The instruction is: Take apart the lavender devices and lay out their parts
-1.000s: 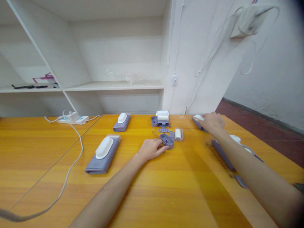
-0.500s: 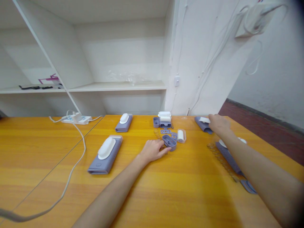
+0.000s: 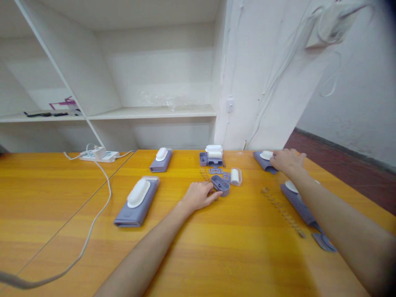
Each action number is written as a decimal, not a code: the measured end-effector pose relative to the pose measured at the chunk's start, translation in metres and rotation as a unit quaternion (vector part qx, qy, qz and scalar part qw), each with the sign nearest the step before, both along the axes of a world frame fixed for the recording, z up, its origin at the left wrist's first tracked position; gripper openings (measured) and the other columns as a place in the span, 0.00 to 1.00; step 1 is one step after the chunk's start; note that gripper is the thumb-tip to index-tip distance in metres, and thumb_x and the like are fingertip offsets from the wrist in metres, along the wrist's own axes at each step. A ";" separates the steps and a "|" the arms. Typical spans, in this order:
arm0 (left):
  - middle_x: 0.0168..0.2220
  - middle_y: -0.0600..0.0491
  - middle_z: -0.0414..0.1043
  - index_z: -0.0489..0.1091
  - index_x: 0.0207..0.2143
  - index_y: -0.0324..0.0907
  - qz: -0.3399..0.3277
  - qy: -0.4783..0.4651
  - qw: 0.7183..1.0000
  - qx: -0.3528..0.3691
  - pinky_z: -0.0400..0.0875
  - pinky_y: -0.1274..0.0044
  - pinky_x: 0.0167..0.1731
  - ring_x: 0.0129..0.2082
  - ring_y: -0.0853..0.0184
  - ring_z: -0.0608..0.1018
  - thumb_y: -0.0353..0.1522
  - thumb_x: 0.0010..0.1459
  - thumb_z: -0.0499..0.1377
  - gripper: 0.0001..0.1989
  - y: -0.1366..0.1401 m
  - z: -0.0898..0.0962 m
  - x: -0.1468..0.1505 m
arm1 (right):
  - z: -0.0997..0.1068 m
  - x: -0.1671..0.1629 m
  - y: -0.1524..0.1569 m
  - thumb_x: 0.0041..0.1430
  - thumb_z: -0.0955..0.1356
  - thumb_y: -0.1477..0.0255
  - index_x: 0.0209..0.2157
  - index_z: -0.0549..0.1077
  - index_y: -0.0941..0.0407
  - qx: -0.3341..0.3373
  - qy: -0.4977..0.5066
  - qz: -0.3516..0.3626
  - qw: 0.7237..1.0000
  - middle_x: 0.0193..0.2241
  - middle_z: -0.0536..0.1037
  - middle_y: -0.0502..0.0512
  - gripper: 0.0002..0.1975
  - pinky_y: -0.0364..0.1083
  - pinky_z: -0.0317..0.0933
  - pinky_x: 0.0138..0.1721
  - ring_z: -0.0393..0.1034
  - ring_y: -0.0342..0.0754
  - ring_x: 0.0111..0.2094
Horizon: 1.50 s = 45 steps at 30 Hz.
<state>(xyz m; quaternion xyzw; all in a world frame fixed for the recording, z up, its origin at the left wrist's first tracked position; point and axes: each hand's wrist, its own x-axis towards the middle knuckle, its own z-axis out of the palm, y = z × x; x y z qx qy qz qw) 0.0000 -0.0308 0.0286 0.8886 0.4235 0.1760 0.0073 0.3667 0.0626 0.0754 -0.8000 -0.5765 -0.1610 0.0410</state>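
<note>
My left hand (image 3: 200,196) rests on the table, its thumb along the front of a purple oval open-topped shell (image 3: 225,190) and its fingers at the shell's left side, gripping it. Beyond the shell lie purple flat ring pieces (image 3: 215,171) and a white roll in a clear case (image 3: 235,177). My right hand (image 3: 287,160) is at the far right, fingers apart, with its left fingertips at the edge of a white oval cap (image 3: 266,155). That cap lies on a purple sleeve (image 3: 262,163). Whether the fingertips touch the cap is hard to see.
A coil spring (image 3: 283,212) lies left of another purple sleeve (image 3: 297,204), partly under my right forearm. Two purple holders with white caps, one near (image 3: 137,202) and one far (image 3: 161,160), stand on the left. A power strip (image 3: 103,155) and its cable (image 3: 108,194) lie farther left.
The white cap at my right hand was tilted and now lies flatter on the sleeve. My right fingers have spread. The coil spring has shifted left. My left hand has stayed put.
</note>
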 end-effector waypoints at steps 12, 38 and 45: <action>0.33 0.52 0.74 0.65 0.28 0.42 -0.003 -0.006 1.000 0.004 0.59 0.78 0.26 0.30 0.67 0.75 0.48 0.61 0.43 0.23 0.000 0.001 0.001 | 0.002 -0.016 0.002 0.54 0.61 0.70 0.51 0.69 0.50 -0.041 0.045 0.011 0.998 0.49 0.69 0.65 0.22 0.66 0.54 0.47 0.62 0.66 0.50; 0.34 0.51 0.75 0.65 0.29 0.42 0.005 0.000 1.000 -0.009 0.62 0.78 0.28 0.32 0.66 0.76 0.49 0.61 0.43 0.23 0.000 0.002 -0.001 | -0.007 -0.024 0.025 0.57 0.59 0.61 0.56 0.61 0.50 -0.022 0.066 0.014 0.997 0.54 0.59 0.67 0.25 0.67 0.50 0.47 0.56 0.68 0.53; 0.34 0.51 0.75 0.66 0.29 0.42 0.004 0.000 1.000 -0.004 0.62 0.78 0.28 0.32 0.65 0.76 0.49 0.61 0.43 0.23 0.000 0.001 0.000 | 0.009 -0.063 0.015 0.60 0.57 0.58 0.53 0.65 0.53 -0.035 0.091 0.133 0.986 0.50 0.69 0.65 0.24 0.57 0.57 0.48 0.63 0.61 0.49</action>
